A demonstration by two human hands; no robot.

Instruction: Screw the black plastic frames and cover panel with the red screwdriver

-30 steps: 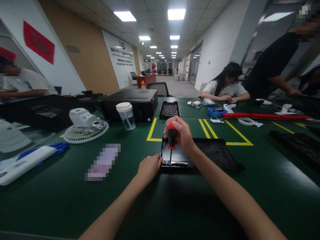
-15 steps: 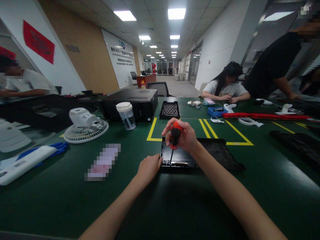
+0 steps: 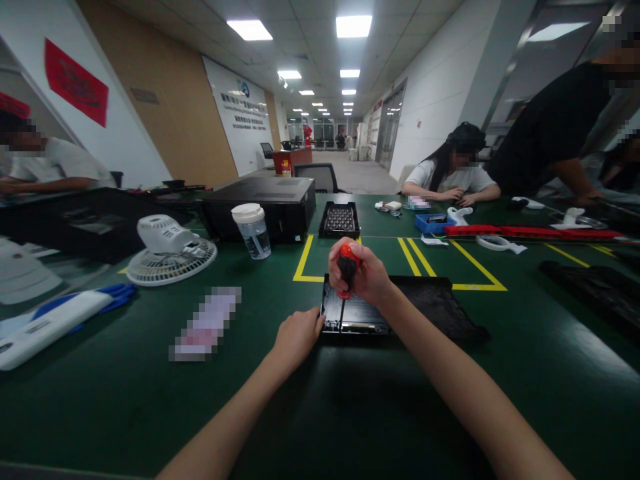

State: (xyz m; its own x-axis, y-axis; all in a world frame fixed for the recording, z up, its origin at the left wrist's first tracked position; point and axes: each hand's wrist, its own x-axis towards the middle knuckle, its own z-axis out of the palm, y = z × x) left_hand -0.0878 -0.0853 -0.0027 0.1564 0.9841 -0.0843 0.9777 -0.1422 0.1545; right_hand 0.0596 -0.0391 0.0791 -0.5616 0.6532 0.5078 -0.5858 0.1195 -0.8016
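Observation:
My right hand (image 3: 367,273) is closed around the red-and-black handle of a screwdriver (image 3: 346,270), which stands almost upright. Its thin shaft runs down to the near left part of a flat black device (image 3: 357,313) lying on the green table. My left hand (image 3: 297,337) has its fingers curled, resting against the device's near left corner. A black tray-like mat (image 3: 440,310) lies under and to the right of the device.
A white desk fan (image 3: 170,250), a lidded clear cup (image 3: 253,231), a black box (image 3: 265,207) and a tray of small parts (image 3: 339,219) stand further back. White and blue items (image 3: 55,317) lie at left. Seated people work at the far right and left.
The screwdriver handle tilted to the right half a second ago and is now back near upright; my right hand's fingers shifted on it. My left hand has stayed put.

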